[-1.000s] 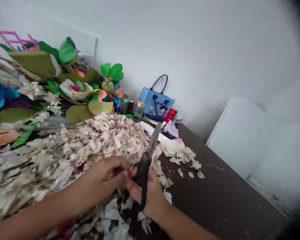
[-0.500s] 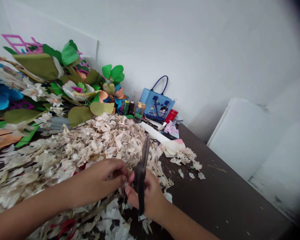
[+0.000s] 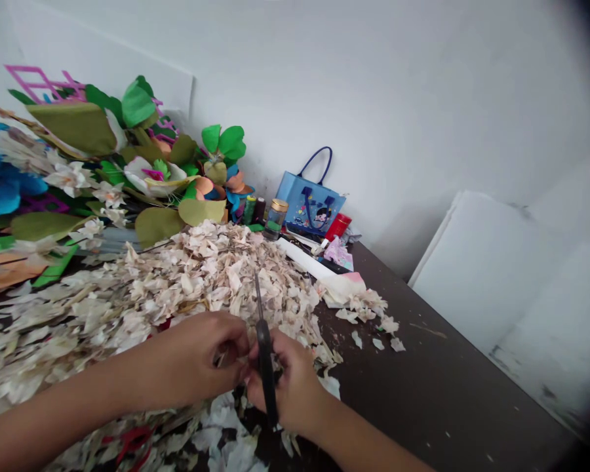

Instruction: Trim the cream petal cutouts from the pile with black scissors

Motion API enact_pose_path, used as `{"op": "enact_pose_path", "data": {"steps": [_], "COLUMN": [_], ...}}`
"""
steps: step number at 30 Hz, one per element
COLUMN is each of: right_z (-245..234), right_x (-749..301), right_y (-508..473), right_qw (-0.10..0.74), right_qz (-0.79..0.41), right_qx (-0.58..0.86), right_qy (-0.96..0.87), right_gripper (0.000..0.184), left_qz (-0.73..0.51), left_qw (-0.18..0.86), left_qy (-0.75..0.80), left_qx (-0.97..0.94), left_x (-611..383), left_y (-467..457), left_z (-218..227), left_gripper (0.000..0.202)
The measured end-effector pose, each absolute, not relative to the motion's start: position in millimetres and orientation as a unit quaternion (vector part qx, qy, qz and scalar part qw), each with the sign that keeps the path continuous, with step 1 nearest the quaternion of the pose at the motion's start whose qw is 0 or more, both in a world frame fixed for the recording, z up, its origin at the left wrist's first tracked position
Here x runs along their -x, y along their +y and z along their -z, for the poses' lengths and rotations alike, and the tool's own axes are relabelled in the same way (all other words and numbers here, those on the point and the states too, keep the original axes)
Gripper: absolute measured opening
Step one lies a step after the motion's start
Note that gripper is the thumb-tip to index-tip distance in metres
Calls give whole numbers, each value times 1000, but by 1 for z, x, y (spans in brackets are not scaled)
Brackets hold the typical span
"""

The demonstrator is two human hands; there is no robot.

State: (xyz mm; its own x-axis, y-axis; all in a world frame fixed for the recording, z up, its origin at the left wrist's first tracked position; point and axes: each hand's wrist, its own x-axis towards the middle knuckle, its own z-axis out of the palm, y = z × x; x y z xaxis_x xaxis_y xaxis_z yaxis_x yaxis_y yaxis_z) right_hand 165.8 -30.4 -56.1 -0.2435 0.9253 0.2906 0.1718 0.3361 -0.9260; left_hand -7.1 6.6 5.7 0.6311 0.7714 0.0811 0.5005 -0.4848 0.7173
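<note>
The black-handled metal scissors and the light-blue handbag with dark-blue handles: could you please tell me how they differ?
The black-handled metal scissors look narrow, seen nearly edge-on, while the light-blue handbag is broad and bears a printed picture.
The scissors are held at the bare right hand, pointing away from the person, while the handbag stands farther back by the pale wall.
Both have dark handles.

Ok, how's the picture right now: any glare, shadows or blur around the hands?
Head view: soft light, no strong glare; head view: dim shadow on the wall beside the white panel, plus dark right-hand corners; head view: left hand and right hand readable without heavy blur, but the scissors show nearly edge-on, and what lies between the hands is too small to tell.
</note>
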Motion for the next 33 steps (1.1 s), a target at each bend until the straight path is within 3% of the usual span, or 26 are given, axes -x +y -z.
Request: {"op": "enact_pose_path", "data": {"steps": [3, 7, 11, 14, 18, 24, 33], "right_z": [55, 51, 49, 49, 52, 55, 52], "right_x": [-165, -164, -165, -166, -162, -161, -164], "right_y": [-30, -30, -32, -33, -34, -34, -33], "right_qw": [459, 468, 478, 463, 420, 357, 349], "right_qz": [-410, -434, -451, -477, -457, -435, -457], "right_qx": [408, 405, 407, 385, 338, 401, 427], "right_qy": [-674, -655, -634, -641, -707, -723, -698], "right_gripper": [27, 21, 20, 31, 43, 46, 32], "left_qz": [-124, -146, -311, -468, -561, -574, -559], "left_qw": [322, 349, 429, 474, 520, 538, 541], "left_qy": [369, 378, 429, 455, 450, 446, 446], "left_qx": [-863, -845, -732, -591, -460, -427, -442], "left_x": [8, 10, 6, 1, -5, -7, -7], "left_y": [9, 12, 10, 6, -2, -5, -4], "left_z": [-5, -1, -2, -6, -8, -5, -4], "left_gripper": [21, 17, 20, 25, 26, 27, 27]}}
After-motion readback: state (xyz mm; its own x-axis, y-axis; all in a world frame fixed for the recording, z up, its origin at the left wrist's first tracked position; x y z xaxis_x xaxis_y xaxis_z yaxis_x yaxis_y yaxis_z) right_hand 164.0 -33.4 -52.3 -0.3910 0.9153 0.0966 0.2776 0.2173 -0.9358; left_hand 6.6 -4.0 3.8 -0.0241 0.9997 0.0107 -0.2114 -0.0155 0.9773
